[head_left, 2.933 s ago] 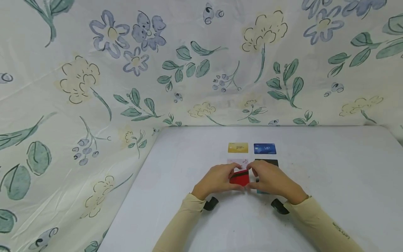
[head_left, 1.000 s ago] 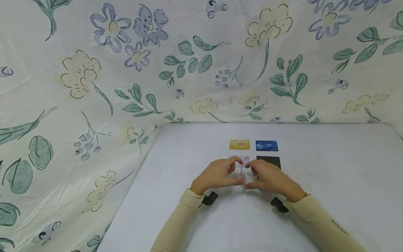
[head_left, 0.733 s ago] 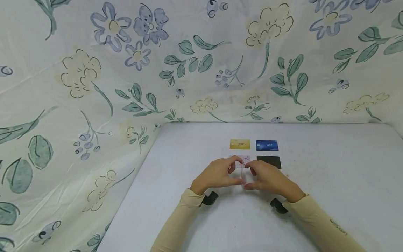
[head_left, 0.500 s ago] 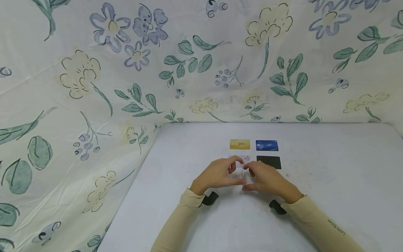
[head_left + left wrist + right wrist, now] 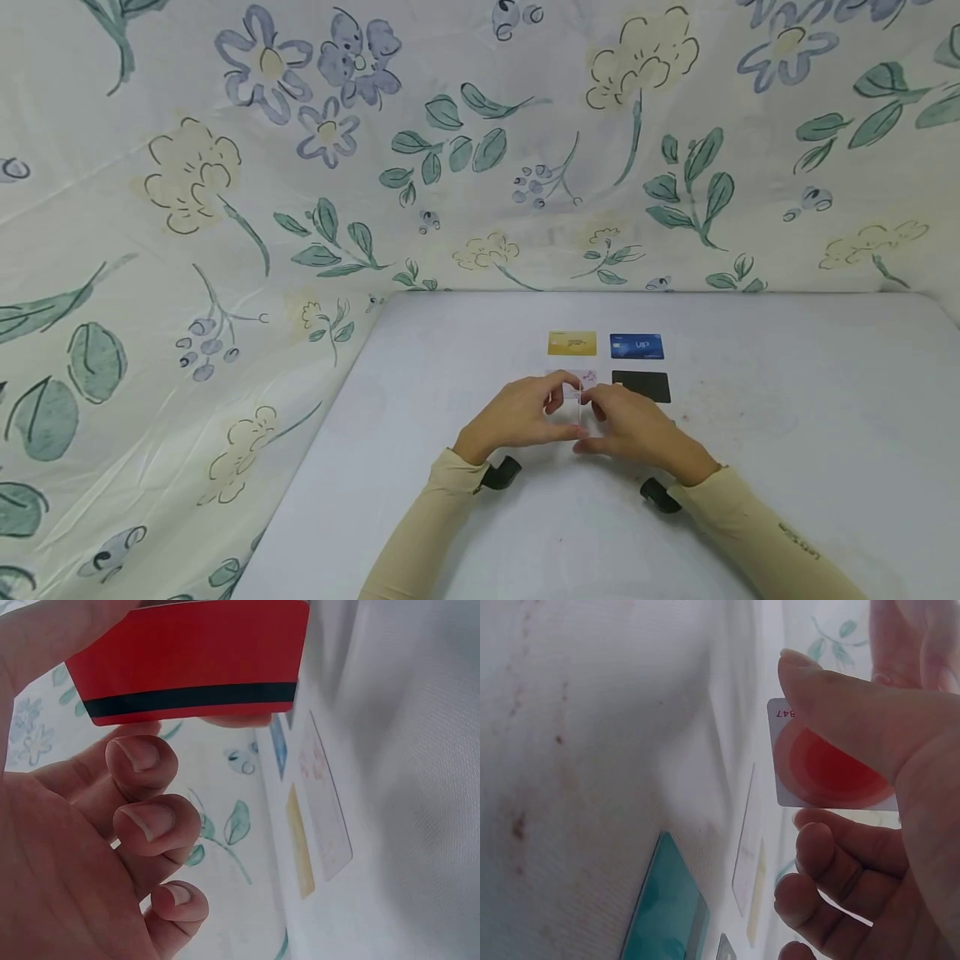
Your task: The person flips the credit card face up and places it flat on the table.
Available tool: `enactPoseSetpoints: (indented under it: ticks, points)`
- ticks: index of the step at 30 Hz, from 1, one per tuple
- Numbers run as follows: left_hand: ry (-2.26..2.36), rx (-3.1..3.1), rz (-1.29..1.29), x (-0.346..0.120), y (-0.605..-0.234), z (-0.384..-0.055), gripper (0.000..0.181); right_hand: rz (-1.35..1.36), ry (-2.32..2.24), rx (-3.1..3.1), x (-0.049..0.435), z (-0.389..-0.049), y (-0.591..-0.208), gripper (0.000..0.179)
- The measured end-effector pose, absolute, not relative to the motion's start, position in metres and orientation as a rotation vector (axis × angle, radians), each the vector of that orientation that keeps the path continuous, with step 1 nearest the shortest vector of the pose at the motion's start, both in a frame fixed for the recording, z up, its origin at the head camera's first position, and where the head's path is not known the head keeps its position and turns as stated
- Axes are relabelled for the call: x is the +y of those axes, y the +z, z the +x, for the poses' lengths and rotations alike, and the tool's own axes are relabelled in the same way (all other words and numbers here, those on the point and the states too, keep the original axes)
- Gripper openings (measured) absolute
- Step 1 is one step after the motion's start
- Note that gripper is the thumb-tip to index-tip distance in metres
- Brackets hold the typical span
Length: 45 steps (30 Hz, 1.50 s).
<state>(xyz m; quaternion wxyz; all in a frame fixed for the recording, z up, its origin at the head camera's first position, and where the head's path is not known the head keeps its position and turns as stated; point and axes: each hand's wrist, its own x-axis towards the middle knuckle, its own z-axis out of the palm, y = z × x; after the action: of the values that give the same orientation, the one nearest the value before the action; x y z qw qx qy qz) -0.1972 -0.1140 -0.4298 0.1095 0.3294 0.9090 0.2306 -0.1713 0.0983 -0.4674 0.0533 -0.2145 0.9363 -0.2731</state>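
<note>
A magnetic-stripe card (image 5: 195,660) stands edge-on to the head camera, raised above the table. Its red back with a black stripe faces the left wrist camera. In the right wrist view its white front carries a red circle. My left hand (image 5: 525,412) pinches it between thumb and index finger, the other fingers curled below. From the other side my right hand (image 5: 637,421) spans the card with its thumb at the near edge and index fingertip at the far edge. The right thumb (image 5: 840,709) covers part of the printed front.
On the white table (image 5: 420,367) lie a yellow card (image 5: 572,343), a blue VIP card (image 5: 637,346), a pink-patterned card (image 5: 326,795) and a black card (image 5: 645,386). A teal card (image 5: 664,907) is mostly hidden under my right hand. Floral cloth (image 5: 450,167) hangs behind.
The card showed its red striped back to the head camera at first; since then it has turned edge-on. Over the last second my right thumb and index finger have moved left, up to the card.
</note>
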Motion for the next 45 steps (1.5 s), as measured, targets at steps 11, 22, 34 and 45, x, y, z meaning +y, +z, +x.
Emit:
enactPoseSetpoints:
  ticks: [11, 22, 34, 45]
  points:
    - [0.682, 2.671, 0.947, -0.118, -0.429, -0.199, 0.060, -0.681, -0.816, 2.855, 0.101, -0.171, -0.465, 0.063]
    - [0.728, 2.676, 0.936, -0.123, -0.426, -0.200, 0.059, -0.666, -0.823, 2.839, 0.105, -0.173, -0.461, 0.057]
    - [0.760, 2.654, 0.918, -0.131, -0.423, -0.206, 0.059, -0.641, -0.824, 2.839, 0.110, -0.174, -0.460, 0.058]
    - [0.666, 2.668, 0.873, -0.135, -0.418, -0.206, 0.057, -0.626, -0.796, 2.853, 0.112, -0.175, -0.459, 0.059]
